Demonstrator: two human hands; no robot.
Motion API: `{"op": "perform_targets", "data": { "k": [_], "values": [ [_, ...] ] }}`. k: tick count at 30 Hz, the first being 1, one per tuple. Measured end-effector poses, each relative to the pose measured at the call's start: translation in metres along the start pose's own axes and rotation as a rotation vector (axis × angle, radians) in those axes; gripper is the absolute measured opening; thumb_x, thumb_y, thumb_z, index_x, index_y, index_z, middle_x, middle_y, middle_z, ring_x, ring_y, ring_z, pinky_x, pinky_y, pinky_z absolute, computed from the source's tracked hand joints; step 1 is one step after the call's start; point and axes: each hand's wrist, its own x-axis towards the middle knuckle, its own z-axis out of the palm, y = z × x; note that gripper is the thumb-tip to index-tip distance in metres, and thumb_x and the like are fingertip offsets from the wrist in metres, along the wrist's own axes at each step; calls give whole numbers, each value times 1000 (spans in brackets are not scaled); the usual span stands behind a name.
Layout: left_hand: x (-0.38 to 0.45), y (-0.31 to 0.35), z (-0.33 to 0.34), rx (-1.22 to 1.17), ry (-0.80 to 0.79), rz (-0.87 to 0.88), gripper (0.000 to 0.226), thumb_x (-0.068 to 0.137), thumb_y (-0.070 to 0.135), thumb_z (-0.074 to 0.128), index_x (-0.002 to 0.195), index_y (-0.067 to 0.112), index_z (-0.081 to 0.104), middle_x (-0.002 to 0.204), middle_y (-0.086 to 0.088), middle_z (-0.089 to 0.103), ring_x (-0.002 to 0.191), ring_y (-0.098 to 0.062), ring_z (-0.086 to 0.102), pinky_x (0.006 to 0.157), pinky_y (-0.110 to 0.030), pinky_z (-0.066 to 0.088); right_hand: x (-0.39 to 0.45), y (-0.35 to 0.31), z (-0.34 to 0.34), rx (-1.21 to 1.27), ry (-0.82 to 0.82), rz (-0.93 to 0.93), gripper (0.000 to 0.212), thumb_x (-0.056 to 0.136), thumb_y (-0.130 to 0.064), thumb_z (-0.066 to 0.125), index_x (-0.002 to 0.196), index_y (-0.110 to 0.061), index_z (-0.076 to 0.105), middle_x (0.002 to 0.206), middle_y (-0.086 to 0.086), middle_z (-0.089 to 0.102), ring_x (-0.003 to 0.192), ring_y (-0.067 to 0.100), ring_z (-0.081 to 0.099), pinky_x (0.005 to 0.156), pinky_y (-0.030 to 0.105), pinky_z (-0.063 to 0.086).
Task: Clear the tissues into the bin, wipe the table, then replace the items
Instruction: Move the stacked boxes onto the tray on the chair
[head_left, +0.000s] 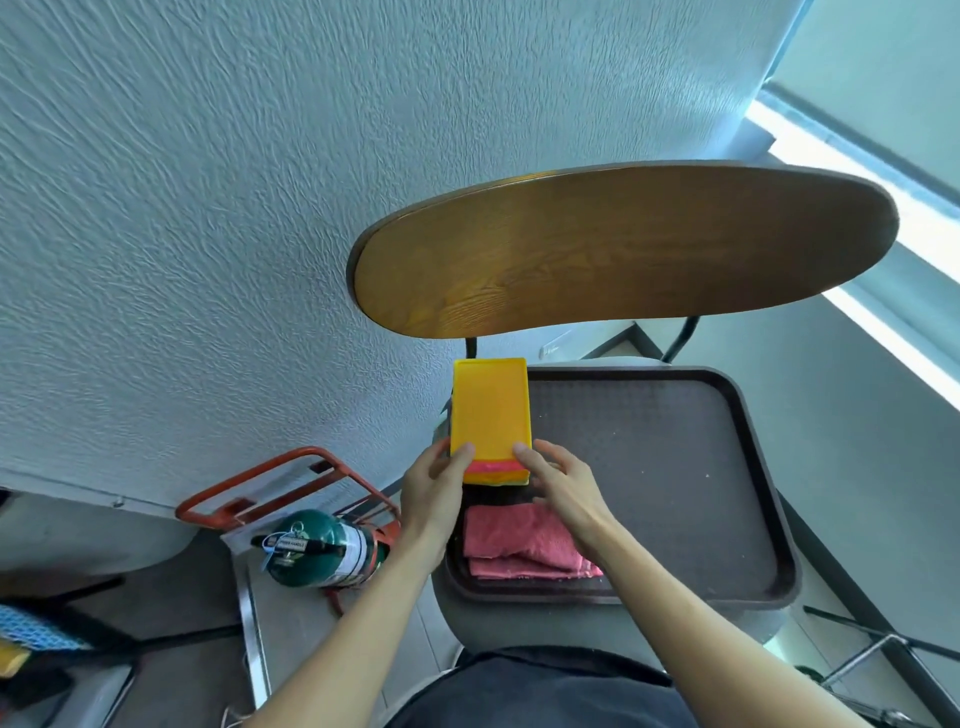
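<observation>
Counting what is in view: one yellow rectangular plastic box (490, 410) with a pink band along its near edge, one folded pink cloth (522, 545), one dark brown plastic tray (727, 493) with rounded corners, one chair with a curved wooden backrest (623, 249), and one green cylinder (317, 548) in an orange metal frame (270, 486) on the floor at the left.

Both hands meet at the near end of the yellow box. The left hand (434, 491) grips its near left corner, fingers curled round the side and the thumb laid on the top face. The right hand (563, 486) holds the near right corner, the thumb on top and the other fingers bent beside it. The box is at the far left corner of the tray, its far end reaching past the rim; whether it rests on the tray or is lifted clear, I cannot tell.

The tray sits on the chair's seat, below the backrest. Inside it the pink cloth lies at the near left, just near of the box and partly under the right wrist.
</observation>
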Motion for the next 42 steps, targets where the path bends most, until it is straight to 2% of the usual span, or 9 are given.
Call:
{"op": "perform_targets", "data": {
  "k": [7, 17, 20, 22, 24, 33, 35, 39, 42],
  "values": [
    [11, 12, 3, -6, 8, 46, 8, 92, 30, 64, 88, 36, 68, 91, 14, 72, 88, -2, 67, 77, -23, 49, 8, -9, 5, 54, 5, -44, 73, 80, -57, 69, 137, -13, 55, 118, 4, 65, 108, 14, 62, 85, 27, 51],
    [18, 10, 6, -29, -5, 53, 4, 92, 32, 63, 96, 33, 64, 95, 13, 69, 90, -4, 65, 74, -22, 48, 11, -8, 5, 55, -14, -91, 86, 71, -69, 66, 137, -15, 55, 126, 1, 65, 114, 15, 60, 86, 31, 50],
    [18, 9, 6, -25, -7, 53, 3, 92, 31, 63, 95, 32, 64, 94, 12, 68, 89, -4, 64, 75, -24, 48, 10, -10, 5, 50, -21, -88, 63, 83, -61, 63, 130, -21, 61, 126, -1, 65, 115, 16, 61, 86, 33, 50],
    [19, 9, 7, -25, -14, 45, 4, 92, 31, 63, 89, 33, 64, 91, 13, 67, 87, -5, 64, 75, -25, 49, 8, -13, 4, 40, -23, -87, 32, 89, -55, 59, 111, -33, 68, 117, -5, 70, 111, 15, 62, 88, 35, 50],
    [19, 9, 8, -27, -17, 36, 6, 92, 32, 63, 86, 34, 64, 91, 12, 68, 89, -9, 65, 77, -26, 50, 5, -15, 4, 47, -21, -89, 16, 93, -51, 56, 97, -39, 67, 110, -9, 72, 108, 13, 63, 87, 34, 49],
    [22, 5, 9, -65, -16, 3, 5, 90, 30, 66, 95, 29, 65, 97, 5, 69, 94, -12, 67, 83, -30, 53, 5, -14, 8, 166, 16, -100, 18, 94, -37, 62, 98, -23, 72, 103, -1, 76, 103, 16, 70, 102, 39, 49],
    [24, 4, 9, -63, -20, 0, 11, 89, 31, 67, 99, 28, 65, 102, 2, 70, 96, -15, 67, 85, -32, 54, 6, -13, 8, 170, 28, -81, 26, 88, -43, 67, 103, -22, 71, 105, -1, 76, 104, 16, 69, 103, 40, 49],
    [23, 4, 9, -32, -27, -3, 13, 89, 37, 67, 99, 30, 64, 106, 1, 69, 101, -17, 66, 91, -37, 54, 9, -10, 6, 157, 45, -57, 103, 53, -76, 78, 132, -14, 59, 119, 1, 70, 112, 15, 65, 105, 42, 47],
    [19, 5, 7, -19, -29, 10, 30, 86, 42, 68, 110, 25, 64, 109, 1, 69, 103, -15, 66, 92, -36, 53, 7, -10, 3, 156, 78, -58, 115, 44, -82, 77, 136, -15, 56, 121, 2, 69, 112, 17, 64, 105, 44, 47]
  ]
}}
